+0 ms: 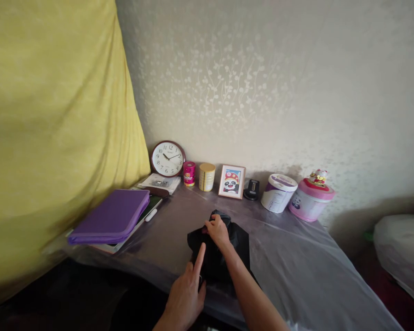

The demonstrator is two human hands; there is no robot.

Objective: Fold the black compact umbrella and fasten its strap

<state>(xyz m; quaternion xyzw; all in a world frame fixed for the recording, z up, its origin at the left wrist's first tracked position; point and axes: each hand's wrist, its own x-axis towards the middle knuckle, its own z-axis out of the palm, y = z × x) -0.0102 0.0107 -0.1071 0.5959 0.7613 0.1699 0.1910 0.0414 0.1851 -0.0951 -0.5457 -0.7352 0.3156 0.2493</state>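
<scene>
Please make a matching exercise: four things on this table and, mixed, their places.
1. crumpled black plastic bag
2. round brown-rimmed clock
3. flat purple zip case
4. round pink tin

A. against the wall, back left
B. middle of the table, right hand gripping it, left hand touching it
C. right end of the back row
D. left edge, by the yellow curtain

Pairs: 1-B, 2-A, 3-D, 4-C

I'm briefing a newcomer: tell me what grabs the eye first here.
The big yellow curtain fills the left side. On the table, the right hand pinches the top of a black bag while the left hand points a finger onto it. A clock stands at the back.
</scene>
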